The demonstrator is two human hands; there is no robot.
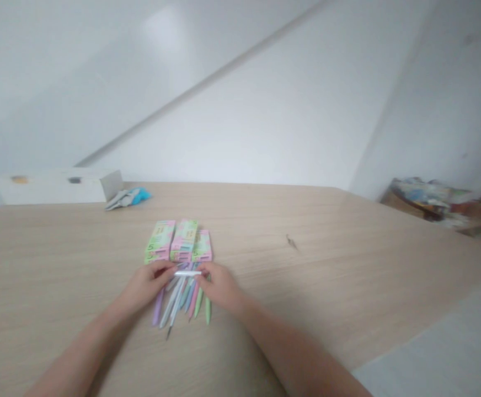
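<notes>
White pen [187, 273] pinched at both ends, left hand [147, 286] and right hand [219, 288] closed on it. Lying crosswise, left to right, just before the boxes [179, 241].

A pale wooden table [348, 264] stands against white walls [265, 110], grey floor [451, 342] at right.

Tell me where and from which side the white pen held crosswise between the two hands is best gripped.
The white pen lies level, crosswise, above the fanned pastel pens and just short of the three boxes. Its thin barrel is probably best pinched at the two ends, coming in from either side, as the left hand and right hand do; its middle then stays free.
</notes>
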